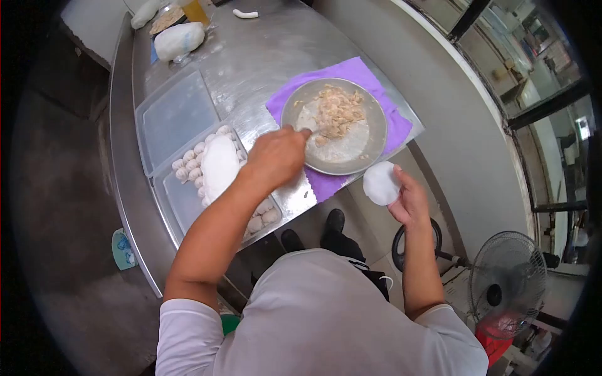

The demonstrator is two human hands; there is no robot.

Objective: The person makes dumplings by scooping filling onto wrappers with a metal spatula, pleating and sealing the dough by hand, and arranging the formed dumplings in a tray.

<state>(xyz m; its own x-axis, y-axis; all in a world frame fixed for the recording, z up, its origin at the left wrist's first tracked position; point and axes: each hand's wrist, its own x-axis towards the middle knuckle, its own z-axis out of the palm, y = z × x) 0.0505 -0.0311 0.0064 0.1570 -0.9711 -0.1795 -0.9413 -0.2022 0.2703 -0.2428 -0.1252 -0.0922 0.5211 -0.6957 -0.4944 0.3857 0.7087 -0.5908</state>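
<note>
My left hand is closed, its fingers curled at the near left rim of a round metal pan. What it grips, if anything, is hidden by the fingers. Pale minced filling is heaped in the far part of the pan, with a small clump close to my fingertips. To the right of the pan, my right hand pinches a thin, round white dough wrapper by its edge. A clear plastic container beside my left forearm holds rows of pleated dumplings and a white stack or bundle.
Under the pan lies a purple cloth on the steel table. A plastic lid sits beyond the container. At the far end are a white wrapped bundle and a yellow bottle. A fan stands at right.
</note>
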